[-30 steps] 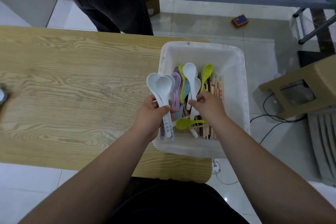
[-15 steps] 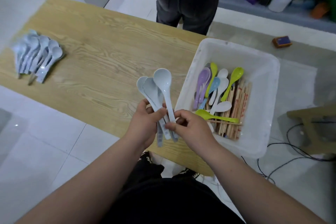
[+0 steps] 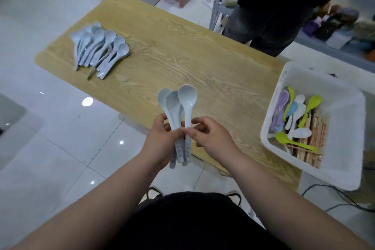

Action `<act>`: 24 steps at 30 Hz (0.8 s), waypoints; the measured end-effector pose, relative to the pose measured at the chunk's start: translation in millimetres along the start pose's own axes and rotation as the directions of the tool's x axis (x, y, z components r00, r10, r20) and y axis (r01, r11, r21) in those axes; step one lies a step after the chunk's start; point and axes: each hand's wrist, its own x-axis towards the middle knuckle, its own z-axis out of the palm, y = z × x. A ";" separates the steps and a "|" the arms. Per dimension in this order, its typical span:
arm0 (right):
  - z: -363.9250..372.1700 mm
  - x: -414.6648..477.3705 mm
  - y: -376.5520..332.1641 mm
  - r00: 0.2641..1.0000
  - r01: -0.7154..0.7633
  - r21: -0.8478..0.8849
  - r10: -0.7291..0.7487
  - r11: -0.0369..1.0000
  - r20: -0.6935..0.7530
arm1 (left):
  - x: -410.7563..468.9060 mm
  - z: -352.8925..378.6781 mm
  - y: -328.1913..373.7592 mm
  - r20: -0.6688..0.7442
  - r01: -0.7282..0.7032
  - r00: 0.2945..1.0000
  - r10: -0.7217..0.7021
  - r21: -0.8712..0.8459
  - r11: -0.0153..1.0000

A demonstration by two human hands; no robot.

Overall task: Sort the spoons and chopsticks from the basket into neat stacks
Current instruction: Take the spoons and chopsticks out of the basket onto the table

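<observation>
Three pale spoons [image 3: 177,105] held, three green spoons [image 3: 313,103], one basket [image 3: 343,128].

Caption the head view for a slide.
Left hand grips white spoons, right hand pinches one handle; spoon pile on table, coloured spoons and chopsticks in basket.

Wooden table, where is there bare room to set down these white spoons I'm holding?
The broad bare middle of the wooden table, between the pile of white spoons at its left end and the white basket at its right, would likely take the held white spoons. The basket is crowded with coloured spoons and chopsticks.
</observation>
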 end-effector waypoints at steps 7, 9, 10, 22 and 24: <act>104.4 33.7 -46.3 0.989 -0.104 0.197 0.081 0.975 0.120 | -2.8 -89.3 12.1 -0.059 -0.041 0.997 0.052 0.178 0.983; 121.6 43.1 -50.5 0.987 -0.126 0.190 0.104 0.974 0.120 | 1.6 -101.6 14.9 -0.081 -0.037 0.995 0.055 0.201 0.979; 128.5 50.4 -51.6 0.986 -0.134 0.192 0.112 0.972 0.121 | 7.0 -107.2 15.5 -0.081 -0.029 0.996 0.047 0.216 0.976; 157.1 168.6 -83.4 0.956 -0.245 0.119 0.219 0.962 0.193 | 98.2 -156.1 64.6 -0.067 0.124 0.992 -0.109 0.294 0.948; 163.2 187.1 -92.5 0.959 -0.213 0.072 0.194 0.974 0.207 | 114.7 -166.0 72.4 -0.109 0.156 0.986 -0.129 0.296 0.942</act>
